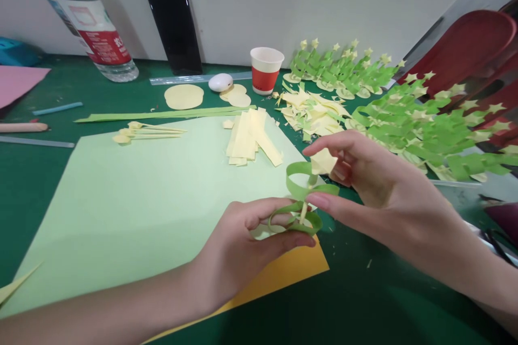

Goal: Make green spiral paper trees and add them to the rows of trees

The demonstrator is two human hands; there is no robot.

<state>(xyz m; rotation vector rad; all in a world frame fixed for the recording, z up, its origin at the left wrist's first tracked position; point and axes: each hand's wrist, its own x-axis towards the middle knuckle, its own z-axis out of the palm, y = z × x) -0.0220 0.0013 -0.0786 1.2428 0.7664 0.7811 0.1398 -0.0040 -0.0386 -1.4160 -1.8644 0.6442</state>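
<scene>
Between my hands is a small paper tree (pixel 302 186), made of a curled green paper strip threaded on a thin pale-yellow stick, with a pale-yellow star (pixel 324 161) at its top. My left hand (pixel 246 240) pinches the lower loops from the left, thumb in front. On the right, the thumb of my right hand (pixel 372 183) presses at the middle of the tree, while its curled fingers are behind the star. Both hands are above the near right edge of a light-green paper sheet (pixel 133 205), which lies over an orange sheet (pixel 283 275).
Finished paper trees (pixel 437 129) crowd the right side, beside paper scraps (pixel 313 110). Yellow strips (pixel 253 135) and rolled sticks (pixel 149 132) lie on the green sheet. Behind stand a paper cup (pixel 266 73), a black phone (pixel 172 19) and a water bottle (pixel 101 38).
</scene>
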